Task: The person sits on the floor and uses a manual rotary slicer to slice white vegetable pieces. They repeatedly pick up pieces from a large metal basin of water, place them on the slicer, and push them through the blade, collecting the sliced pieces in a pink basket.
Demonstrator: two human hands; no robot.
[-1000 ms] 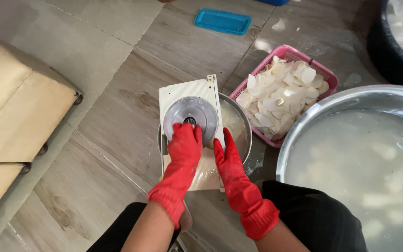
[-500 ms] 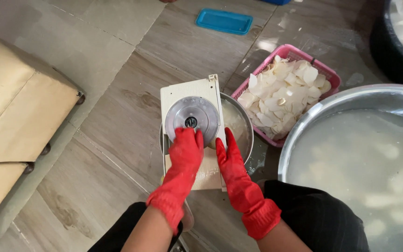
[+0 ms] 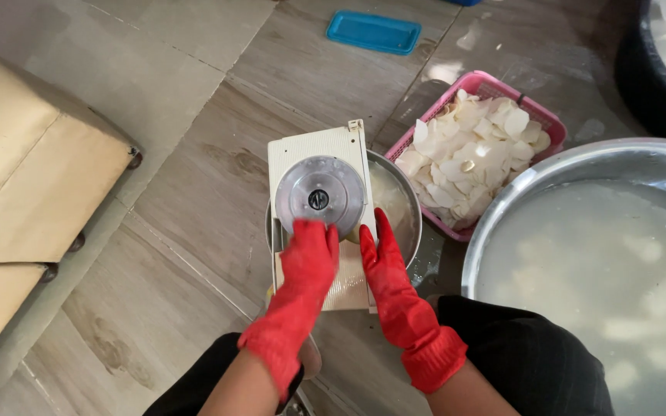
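Note:
A cream slicer board (image 3: pixel 319 146) with a round metal blade disc (image 3: pixel 320 195) lies across a small metal bowl (image 3: pixel 407 208) on the floor. My left hand (image 3: pixel 310 258), in a red rubber glove, presses flat on the board just below the disc; what lies under its palm is hidden. My right hand (image 3: pixel 383 266), also red-gloved, grips the board's right edge, fingers pointing up along it.
A pink basket (image 3: pixel 529 115) heaped with white slices stands behind the bowl. A large metal basin (image 3: pixel 572 166) of cloudy water sits at right, a dark tub (image 3: pixel 641 85) at top right, a blue lid (image 3: pixel 373 32) on the tiled floor, a tan cushioned seat (image 3: pixel 32 169) at left.
My left hand has slid slightly down the board, away from the disc. The right hand keeps its hold on the edge.

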